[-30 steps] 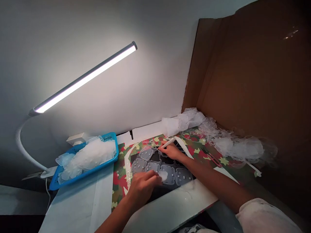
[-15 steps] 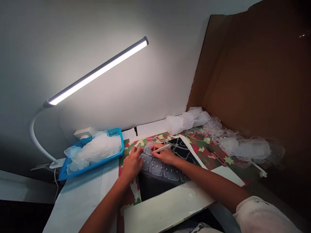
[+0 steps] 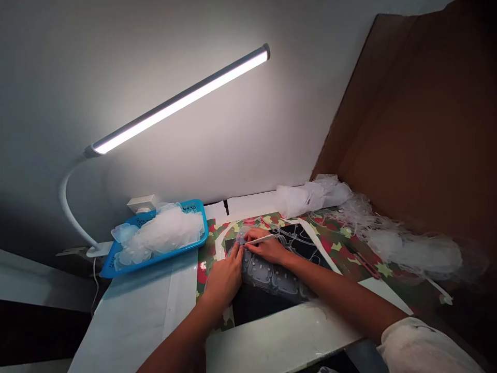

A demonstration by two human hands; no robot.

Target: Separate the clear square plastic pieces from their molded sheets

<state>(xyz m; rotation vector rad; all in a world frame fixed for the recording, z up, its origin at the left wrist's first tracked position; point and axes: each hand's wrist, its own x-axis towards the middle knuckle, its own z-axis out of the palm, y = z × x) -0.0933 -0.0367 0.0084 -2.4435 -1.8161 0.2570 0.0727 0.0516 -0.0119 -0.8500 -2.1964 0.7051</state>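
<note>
While right hand fingers grip a white stick, left hand hold is unclear | seemingly done: pieces in basket | remaining: panelled sheet on black board

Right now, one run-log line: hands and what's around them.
left hand: at translucent sheet | right hand: holding white stick | under sheet: black mat | lamp: lit

Blue basket, red-green-yellow camouflage mat, black board, white stick, translucent greyish sheet, brown cardboard

Small craft workstation, clamp-on lamp, blue basket, camouflage-patterned table cover, cardboard partition
</note>
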